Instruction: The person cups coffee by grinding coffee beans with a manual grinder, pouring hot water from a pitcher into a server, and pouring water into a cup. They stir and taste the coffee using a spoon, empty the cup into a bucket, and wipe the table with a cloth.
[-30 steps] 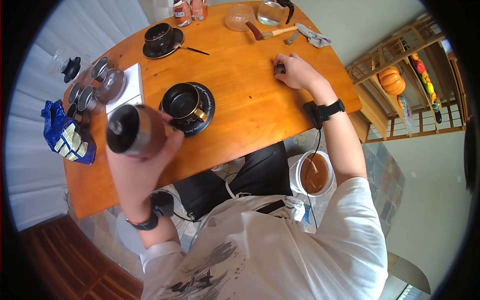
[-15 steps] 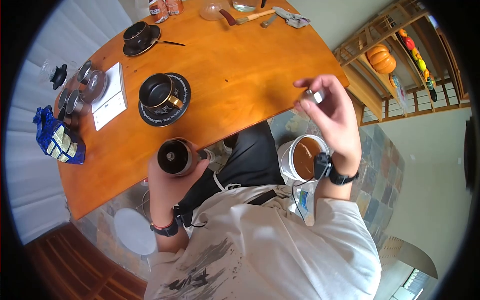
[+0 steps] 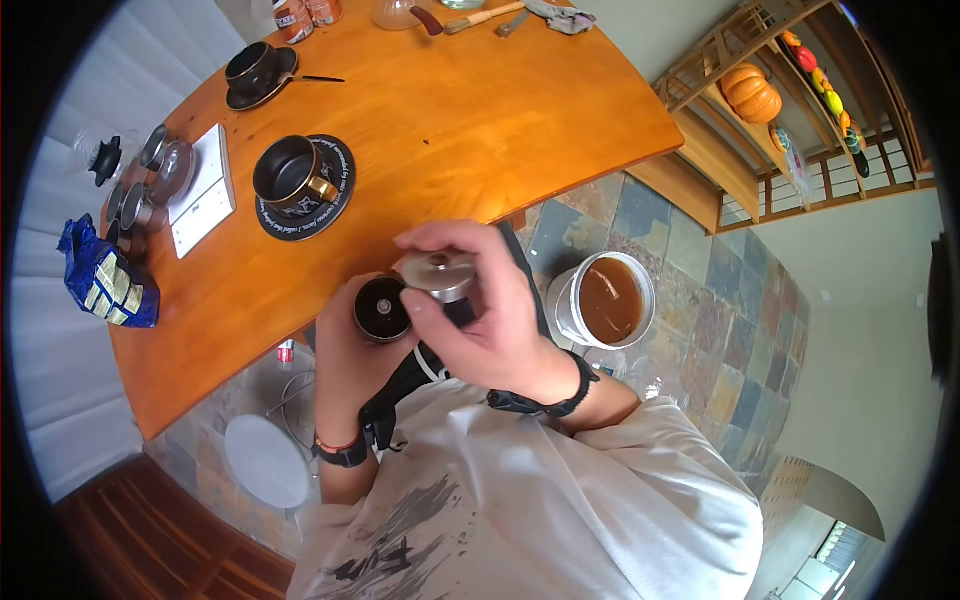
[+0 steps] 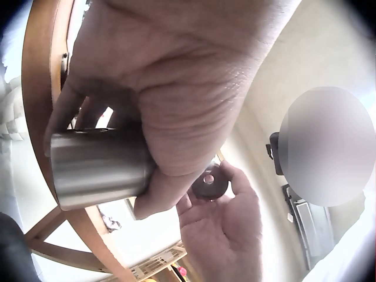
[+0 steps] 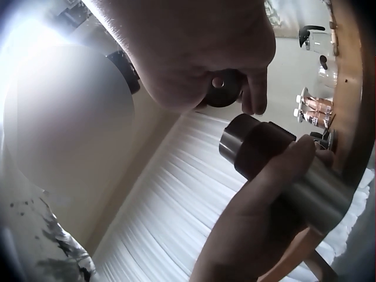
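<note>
Over the lap, close to the table edge, my left hand (image 3: 345, 365) grips a hand coffee grinder (image 3: 381, 308). Its dark top, with a small metal shaft at the centre, faces up; the left wrist view shows its brushed steel cylinder (image 4: 100, 170). My right hand (image 3: 490, 320) pinches a round silver lid (image 3: 438, 275) between thumb and fingers, just right of the grinder's top. A dark underside with a round centre shows on the lid (image 5: 222, 91) in the right wrist view, apart from the grinder there. A black cup (image 3: 285, 172) with a gold handle sits on its saucer beyond.
On the table's left are a white flat pad (image 3: 205, 190), a glass pot (image 3: 172, 175), several metal cups and a blue bag (image 3: 105, 275). Another black cup (image 3: 252, 68) and a brush (image 3: 485, 18) lie farther back. A bucket (image 3: 650, 300) of brown liquid stands right of the lap.
My right hand has lifted the lid from the table's right side and carried it left to the grinder. My left hand has brought the grinder from over the table to above the lap.
</note>
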Demonstrator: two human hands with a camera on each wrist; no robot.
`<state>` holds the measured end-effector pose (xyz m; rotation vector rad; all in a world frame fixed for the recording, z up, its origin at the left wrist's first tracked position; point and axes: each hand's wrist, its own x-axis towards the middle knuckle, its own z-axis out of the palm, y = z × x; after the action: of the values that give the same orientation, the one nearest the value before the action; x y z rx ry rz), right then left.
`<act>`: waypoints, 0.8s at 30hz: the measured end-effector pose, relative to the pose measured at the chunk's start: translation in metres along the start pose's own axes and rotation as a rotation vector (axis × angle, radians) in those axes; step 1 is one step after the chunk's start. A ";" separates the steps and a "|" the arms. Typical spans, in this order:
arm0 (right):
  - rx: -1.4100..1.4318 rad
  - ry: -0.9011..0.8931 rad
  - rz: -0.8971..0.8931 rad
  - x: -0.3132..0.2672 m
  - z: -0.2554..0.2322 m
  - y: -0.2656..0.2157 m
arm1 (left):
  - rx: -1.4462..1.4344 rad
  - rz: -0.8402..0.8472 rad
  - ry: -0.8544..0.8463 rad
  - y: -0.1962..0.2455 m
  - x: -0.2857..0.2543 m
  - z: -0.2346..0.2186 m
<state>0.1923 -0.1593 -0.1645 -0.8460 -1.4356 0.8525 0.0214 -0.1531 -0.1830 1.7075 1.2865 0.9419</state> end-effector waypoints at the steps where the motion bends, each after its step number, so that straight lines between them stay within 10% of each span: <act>1: -0.065 -0.013 -0.058 0.003 0.000 -0.001 | 0.001 -0.002 -0.001 -0.003 -0.002 0.000; 24: -0.210 -0.051 -0.182 -0.005 0.028 0.018 | 0.027 0.081 -0.022 -0.037 -0.003 0.008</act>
<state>0.1645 -0.1561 -0.1836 -0.8391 -1.6403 0.5975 0.0133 -0.1508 -0.2197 1.7975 1.2289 0.9535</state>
